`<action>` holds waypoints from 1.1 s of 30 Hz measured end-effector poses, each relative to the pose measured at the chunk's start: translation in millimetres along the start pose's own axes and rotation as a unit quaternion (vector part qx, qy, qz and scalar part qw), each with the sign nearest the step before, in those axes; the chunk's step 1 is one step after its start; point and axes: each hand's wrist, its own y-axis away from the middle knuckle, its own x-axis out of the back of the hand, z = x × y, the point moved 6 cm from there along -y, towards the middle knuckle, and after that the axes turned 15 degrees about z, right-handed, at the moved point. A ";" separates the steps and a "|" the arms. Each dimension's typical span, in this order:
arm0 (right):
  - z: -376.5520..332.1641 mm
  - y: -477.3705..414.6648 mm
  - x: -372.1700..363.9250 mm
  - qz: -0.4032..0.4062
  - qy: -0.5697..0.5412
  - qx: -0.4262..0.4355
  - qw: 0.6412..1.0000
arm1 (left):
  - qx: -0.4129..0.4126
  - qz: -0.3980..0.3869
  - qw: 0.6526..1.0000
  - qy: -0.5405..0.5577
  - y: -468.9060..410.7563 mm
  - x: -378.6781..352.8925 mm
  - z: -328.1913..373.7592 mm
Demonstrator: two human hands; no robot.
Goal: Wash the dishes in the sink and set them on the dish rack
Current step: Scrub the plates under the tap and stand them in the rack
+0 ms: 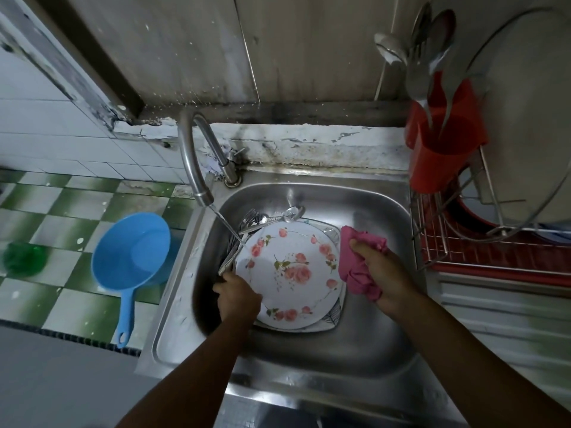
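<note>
A white plate with pink roses (290, 273) lies in the steel sink (364, 211) on top of another dish. My left hand (236, 299) grips the plate's lower left rim. My right hand (381, 270) holds a crumpled pink cloth (358, 267) just right of the plate. Several spoons and forks (253, 223) lie at the plate's far left side. Water runs from the curved tap (193, 162) onto the plate's upper left edge.
A wire dish rack (482, 248) on a red tray stands right of the sink, with a red utensil cup (445, 156) of ladles and a large metal lid. A blue dipper (133, 261) rests left of the sink over a green-checked floor.
</note>
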 end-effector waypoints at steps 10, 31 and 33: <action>6.9 7.0 -0.3 -0.009 -0.017 0.004 1.000 | -0.032 -0.045 0.998 0.014 5.7 -6.6 1.1; -2.2 27.3 6.5 -0.029 0.042 0.042 0.998 | 0.092 -0.110 0.942 0.305 22.1 22.5 -18.3; -2.9 30.8 9.3 -0.025 0.057 0.044 0.997 | 0.104 -0.133 0.910 0.380 28.9 33.0 -8.4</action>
